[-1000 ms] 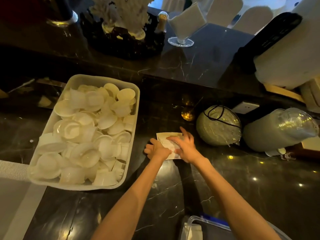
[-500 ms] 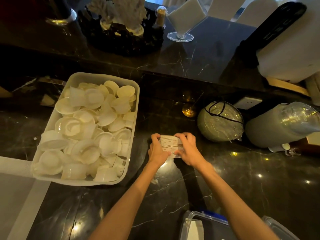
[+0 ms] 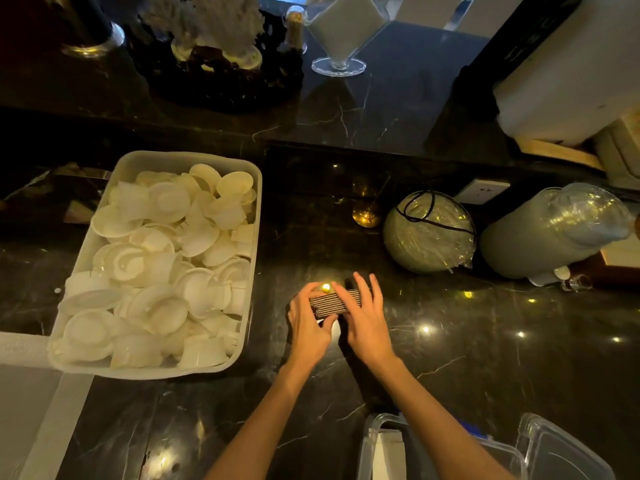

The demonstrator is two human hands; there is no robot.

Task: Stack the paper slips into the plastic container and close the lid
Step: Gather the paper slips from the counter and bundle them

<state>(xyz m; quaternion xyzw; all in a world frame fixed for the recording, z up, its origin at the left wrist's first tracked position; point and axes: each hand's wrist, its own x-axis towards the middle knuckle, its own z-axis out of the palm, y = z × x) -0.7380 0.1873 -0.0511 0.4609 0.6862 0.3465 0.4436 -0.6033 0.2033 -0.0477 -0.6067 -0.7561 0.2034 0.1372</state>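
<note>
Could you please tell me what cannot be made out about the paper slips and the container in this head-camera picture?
- Paper slips: the left hand and right hand cover both ends; the print is too small to read, and they cannot be counted.
- Plastic container: cut off by the bottom edge and crossed by the right forearm, so its contents stay unclear.
- Lid: cut off by the bottom edge.

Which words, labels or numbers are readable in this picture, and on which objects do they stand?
None can be read.
Paper slips, held edge-on between left hand and right hand: only edges show, no print visible.
Wall socket: no legible marking.
</note>
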